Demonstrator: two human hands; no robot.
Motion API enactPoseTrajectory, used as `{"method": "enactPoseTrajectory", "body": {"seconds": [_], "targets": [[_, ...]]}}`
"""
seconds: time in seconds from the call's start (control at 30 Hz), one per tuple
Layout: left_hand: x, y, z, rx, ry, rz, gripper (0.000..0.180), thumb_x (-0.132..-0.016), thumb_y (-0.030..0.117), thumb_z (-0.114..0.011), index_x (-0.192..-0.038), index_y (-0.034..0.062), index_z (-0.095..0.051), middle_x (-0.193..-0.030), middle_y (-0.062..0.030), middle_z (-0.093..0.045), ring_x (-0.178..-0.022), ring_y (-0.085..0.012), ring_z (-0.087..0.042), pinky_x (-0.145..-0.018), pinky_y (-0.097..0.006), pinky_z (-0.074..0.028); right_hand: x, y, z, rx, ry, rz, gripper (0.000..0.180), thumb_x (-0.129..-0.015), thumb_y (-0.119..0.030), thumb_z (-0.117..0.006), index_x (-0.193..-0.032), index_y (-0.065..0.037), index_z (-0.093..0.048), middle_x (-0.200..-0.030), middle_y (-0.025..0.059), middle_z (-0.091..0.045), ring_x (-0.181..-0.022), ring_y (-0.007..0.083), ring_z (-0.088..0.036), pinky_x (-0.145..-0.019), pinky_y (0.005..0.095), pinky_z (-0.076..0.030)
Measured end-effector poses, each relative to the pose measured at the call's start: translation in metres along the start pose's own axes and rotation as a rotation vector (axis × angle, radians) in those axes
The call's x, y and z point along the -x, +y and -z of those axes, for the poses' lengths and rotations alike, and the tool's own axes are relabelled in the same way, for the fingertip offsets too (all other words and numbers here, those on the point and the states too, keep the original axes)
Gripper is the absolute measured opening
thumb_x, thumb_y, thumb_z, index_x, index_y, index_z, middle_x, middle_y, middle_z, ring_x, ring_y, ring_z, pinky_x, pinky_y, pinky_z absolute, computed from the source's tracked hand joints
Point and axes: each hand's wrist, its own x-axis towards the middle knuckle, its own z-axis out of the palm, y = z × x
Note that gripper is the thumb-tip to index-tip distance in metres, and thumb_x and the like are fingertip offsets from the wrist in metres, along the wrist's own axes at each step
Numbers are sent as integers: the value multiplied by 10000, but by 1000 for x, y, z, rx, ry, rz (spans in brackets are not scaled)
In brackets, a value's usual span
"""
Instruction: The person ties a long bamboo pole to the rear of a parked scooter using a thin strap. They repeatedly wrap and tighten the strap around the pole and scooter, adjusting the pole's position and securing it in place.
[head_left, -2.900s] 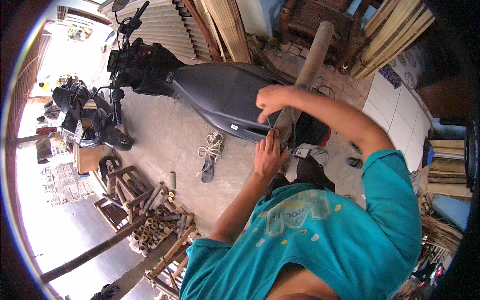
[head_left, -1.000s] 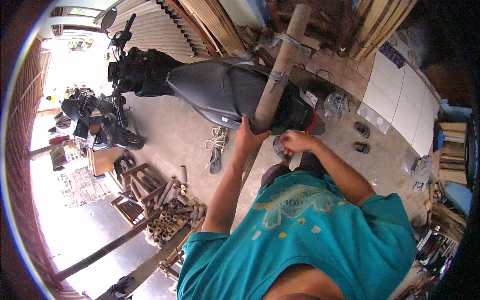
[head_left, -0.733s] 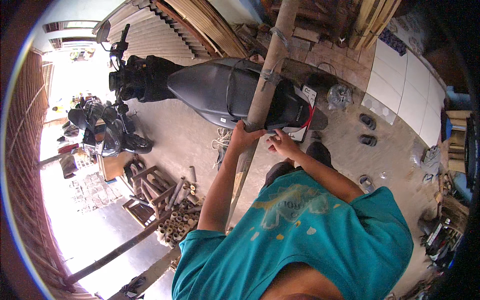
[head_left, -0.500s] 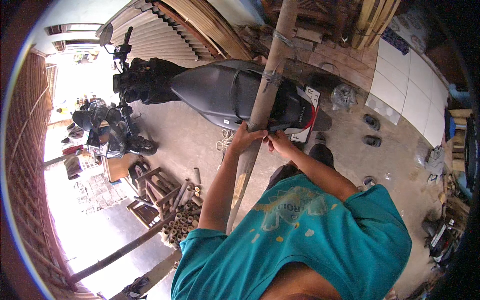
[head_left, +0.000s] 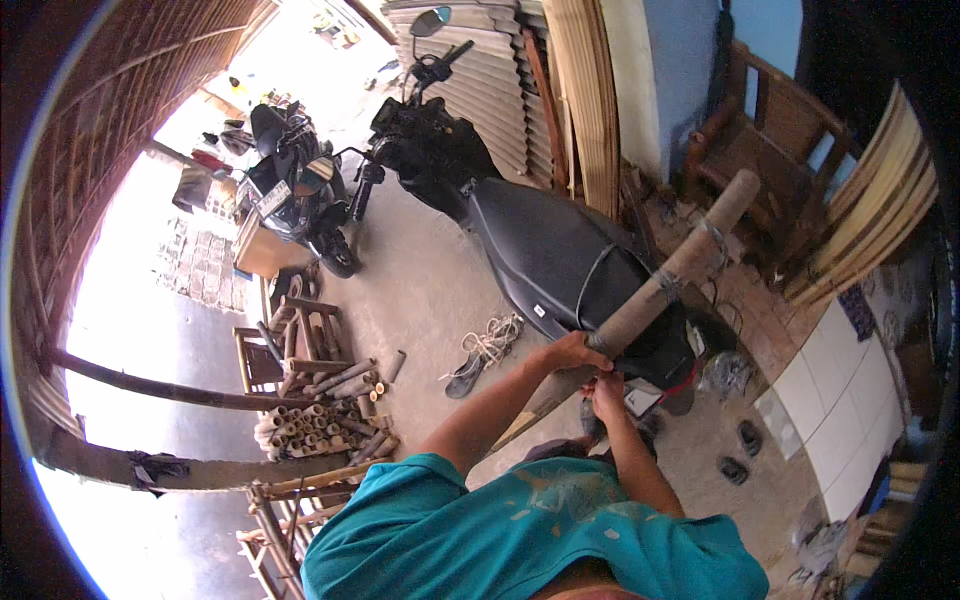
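Observation:
A thick, brown, bamboo-like pole (head_left: pixel 690 255) lies slantwise over the tail of a black motorbike (head_left: pixel 560 250), with dark straps bound around its far part. My left hand (head_left: pixel 578 355) wraps over the pole near the bike's rear edge. Just below it, against the pole's underside, my right hand (head_left: pixel 604 396) has its fingers closed together. What those fingers pinch, if anything, is too small to see. The pole's near end runs down beside my left forearm and is partly hidden by it. A thin strap (head_left: pixel 597 275) crosses the bike's seat.
A second motorbike (head_left: pixel 290 195) stands at the left. Cut bamboo tubes (head_left: pixel 310 430) are piled by wooden frames at the lower left. Pale cord (head_left: pixel 492 342) lies on the floor beside the bike. Sandals (head_left: pixel 735 470) are at the right; a wooden chair (head_left: pixel 770 140) stands at the back right.
My view has swung, so the bike and pole sit further right and the pole slants more. Both hands are still at the same part of the pole.

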Motion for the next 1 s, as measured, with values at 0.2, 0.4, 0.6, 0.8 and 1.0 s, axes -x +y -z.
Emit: {"method": "enactPoseTrajectory", "body": {"seconds": [0.2,0.4,0.6,0.8,1.0], "targets": [[44,43,-3,-112,42,-39,808,-592,511,-831,-1170,-20,-640,-1107,-187,-661,-1044,-305,-629,-896,-382,-467,2,0,-7,69,-34,121,172,-981,-243,-497,-1054,-99,-438,-861,81,-541,-669,168,-542,-589,361,-486],[43,48,-6,-119,104,-29,929,-577,540,-836,-1230,-68,-576,-1162,-228,-632,-1082,-347,-613,-930,-391,-464,-51,42,27,315,103,265,473,-982,-309,-505,-1342,-71,-312,-1137,151,-537,-855,214,-620,-637,360,-545],[48,44,-5,-189,171,-92,858,-621,478,-868,-1233,-44,-569,-1127,-185,-654,-1061,-290,-624,-919,-377,-486,-43,40,20,347,167,312,449,-978,-297,-503,-1316,-31,-375,-1228,191,-519,-960,266,-631,-695,399,-576],[51,59,3,-238,50,-87,950,-611,572,-814,-1259,-70,-545,-1196,-257,-606,-1140,-352,-582,-981,-393,-438,-9,15,15,162,-5,120,358,-976,-219,-496,-1270,-33,-410,-1242,164,-515,-1032,260,-601,-714,393,-570],[10,9,4,-132,30,-6,1072,-574,562,-833,-1336,-78,-434,-1288,-266,-523,-1191,-363,-535,-982,-468,-434,-11,13,-7,480,126,326,193,-920,-128,-571,-1085,-30,-558,-770,85,-645,-620,212,-652,-497,363,-511]]}}
